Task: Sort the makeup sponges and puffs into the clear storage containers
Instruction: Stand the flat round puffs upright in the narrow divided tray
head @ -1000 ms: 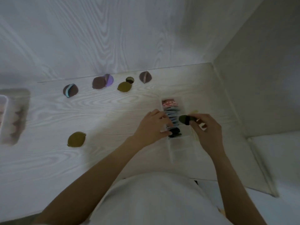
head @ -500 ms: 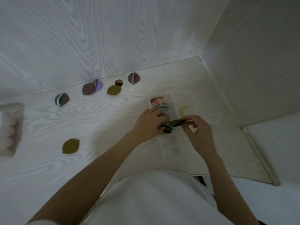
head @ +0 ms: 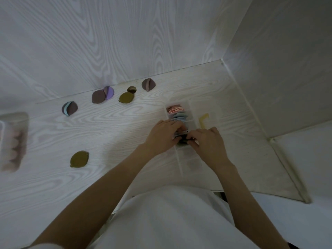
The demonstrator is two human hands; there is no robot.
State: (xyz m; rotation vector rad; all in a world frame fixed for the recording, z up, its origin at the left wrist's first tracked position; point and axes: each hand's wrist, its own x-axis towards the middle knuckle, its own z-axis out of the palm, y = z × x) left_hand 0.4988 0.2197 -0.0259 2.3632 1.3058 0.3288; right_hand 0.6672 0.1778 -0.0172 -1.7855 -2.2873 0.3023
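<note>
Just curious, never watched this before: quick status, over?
Both hands, left and right, pressing a dark puff into the clear container. Seven puffs still loose on the table. Nothing blocking.

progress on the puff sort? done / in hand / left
Done: the clear container holds red-patterned puffs and blue puffs in its far slots. In hand: the left hand and right hand meet over a dark puff at a middle slot. Left: olive puffs, three brown ones and a small round one lie loose on the table.
</note>
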